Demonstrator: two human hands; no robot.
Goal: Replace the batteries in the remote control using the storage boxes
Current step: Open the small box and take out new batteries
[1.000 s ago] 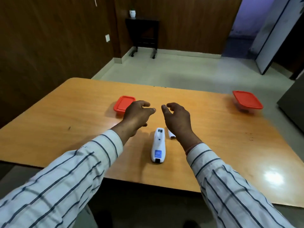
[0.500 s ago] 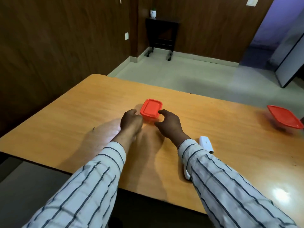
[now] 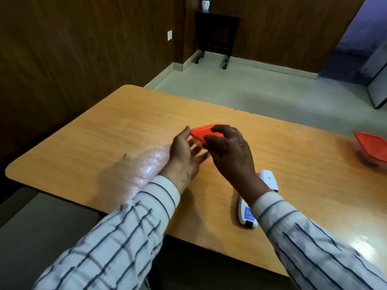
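Note:
A small storage box with a red lid (image 3: 200, 132) is in the middle of the wooden table (image 3: 88, 143), tilted between both hands. My left hand (image 3: 184, 155) cups it from the left and below, palm up. My right hand (image 3: 229, 147) grips its red lid from above with thumb and fingers. The white remote control (image 3: 246, 214) lies back-up near the table's front edge, mostly hidden under my right wrist. Its loose white battery cover (image 3: 269, 179) lies just right of that wrist. A second red-lidded box (image 3: 372, 148) stands at the far right.
The table's front edge runs just below the remote. Beyond the table lies pale floor, with dark wooden walls on the left and behind. A small black side table (image 3: 215, 36) with a white pot stands against the back wall.
Both hands left the remote, reached to the red-lidded box and took hold of it. The box is now tilted up off the table between them. The view shifted left.

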